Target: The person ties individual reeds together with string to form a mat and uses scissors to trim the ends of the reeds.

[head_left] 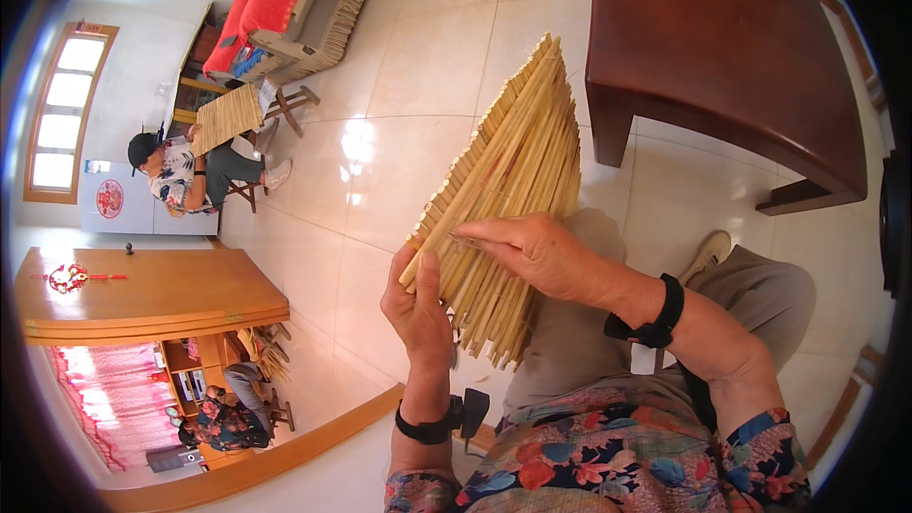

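Note:
A long bundle of pale yellow reed stalks (518, 161), its cut ends lined up along the left side, lies slanting upward over my lap. My left hand (418, 313) grips the bundle's lower left end, fingers wrapped round the stalks and thumb on top. My right hand (527, 252) lies across the stalks just right of my left thumb, index finger and thumb closed at the lined-up edge on something thin that is too small to make out.
A dark wooden chair or table (722, 57) stands at upper right. A sofa with red covers (275, 9) is at the back. A seated person (176, 171) holds a reed mat (228, 119) at left; another person (218, 418) sits beyond a wooden door (152, 285).

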Demonstrator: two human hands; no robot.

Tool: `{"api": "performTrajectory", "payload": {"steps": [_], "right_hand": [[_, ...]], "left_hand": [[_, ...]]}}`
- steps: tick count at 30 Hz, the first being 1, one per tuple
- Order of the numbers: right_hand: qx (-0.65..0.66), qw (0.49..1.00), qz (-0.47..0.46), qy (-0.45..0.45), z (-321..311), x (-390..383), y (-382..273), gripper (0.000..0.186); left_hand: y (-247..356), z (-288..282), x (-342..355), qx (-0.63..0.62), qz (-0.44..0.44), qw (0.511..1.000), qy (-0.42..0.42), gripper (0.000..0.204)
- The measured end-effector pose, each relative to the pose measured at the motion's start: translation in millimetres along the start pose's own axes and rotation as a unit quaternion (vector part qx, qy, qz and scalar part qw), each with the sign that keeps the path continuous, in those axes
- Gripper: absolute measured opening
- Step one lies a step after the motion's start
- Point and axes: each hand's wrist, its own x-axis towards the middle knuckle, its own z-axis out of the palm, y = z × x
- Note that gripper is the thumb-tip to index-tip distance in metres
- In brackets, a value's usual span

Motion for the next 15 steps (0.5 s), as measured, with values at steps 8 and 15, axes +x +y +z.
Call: {"api": "performTrajectory", "payload": {"steps": [8,15], "right_hand": [[-0.201,0.971,0.06,-0.118,-55,-26,-45,0.024],[-0.286,0.951,0.067,-0.099,-67,-65,-60,0.018]], "left_hand": [[-2,24,-38,0.122,0.052,0.99,-0.052,0.024],[-21,46,-67,0.073,0.125,0.985,-0.098,0.033]]}}
